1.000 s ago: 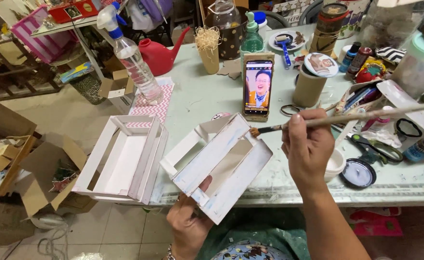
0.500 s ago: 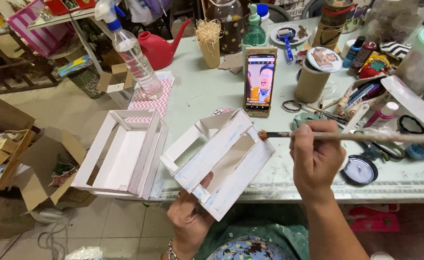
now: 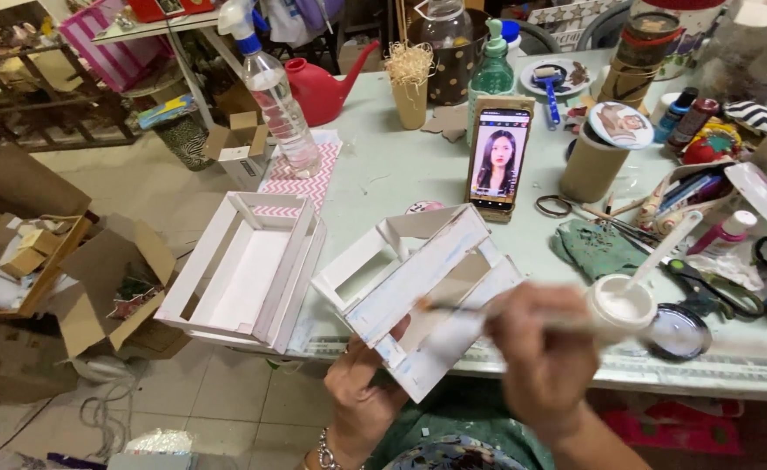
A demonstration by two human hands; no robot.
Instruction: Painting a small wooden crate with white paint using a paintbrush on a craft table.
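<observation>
My left hand grips the near corner of a small white-painted wooden crate, holding it tilted above the table's front edge. My right hand, blurred by motion, is closed around a thin paintbrush whose tip lies on the crate's slatted side. Just right of that hand stands a small pot of white paint with a stick resting in it.
A second white crate hangs over the table's left edge. A phone stands upright behind, with a spray bottle, red watering can, cardboard tube, scissors and craft clutter at right. Cardboard boxes sit on the floor.
My right hand has dropped and moved left, bringing the brush tip from above the crate onto its side. The brush swung from pointing right to lying across the crate.
</observation>
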